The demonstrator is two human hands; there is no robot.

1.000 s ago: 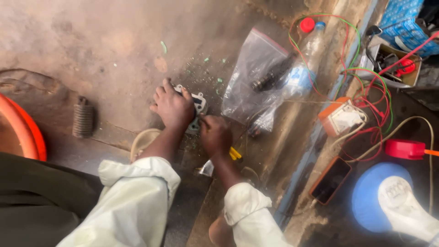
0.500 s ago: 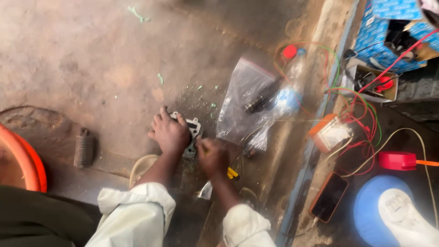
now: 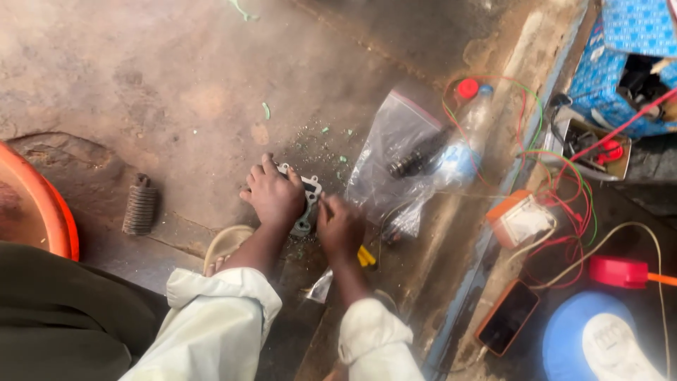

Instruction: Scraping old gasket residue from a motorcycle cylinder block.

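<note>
Directly below the camera, the left hand [image 3: 273, 195] lies flat with fingers spread over a pale metal plate [image 3: 307, 200] on the floor [image 3: 141, 92], pressing it down. The right hand [image 3: 340, 226] is closed around a yellow-handled tool [image 3: 364, 257], its tip meeting the plate's right edge; the tip itself is hidden by the fingers. Both sleeves are pale.

Surroundings: just right of the hands lies a clear plastic bag [image 3: 395, 152] with a dark cylindrical part [image 3: 417, 161] inside. A plastic bottle [image 3: 467, 134] with a red cap lies touching the bag's far side. Red and green wires [image 3: 557, 152] loop over the bottle and run to an orange-and-white box [image 3: 520, 219]. A phone [image 3: 508, 316] in an orange case lies near that box. Further right are a red reel-like object [image 3: 622, 271], a blue round stool [image 3: 582, 331] with a white shoe [image 3: 624, 346] on it, and a blue patterned carton [image 3: 624, 56]. To the left, well apart, a rusty coil spring [image 3: 140, 206] lies beside the rim of an orange tub [image 3: 60, 219]. A sandal [image 3: 227, 245] shows under the left forearm.

Surface: bare, stained concrete, with green flecks [image 3: 328, 141] scattered beyond the plate. A raised concrete kerb [image 3: 493, 183] runs diagonally at right.
</note>
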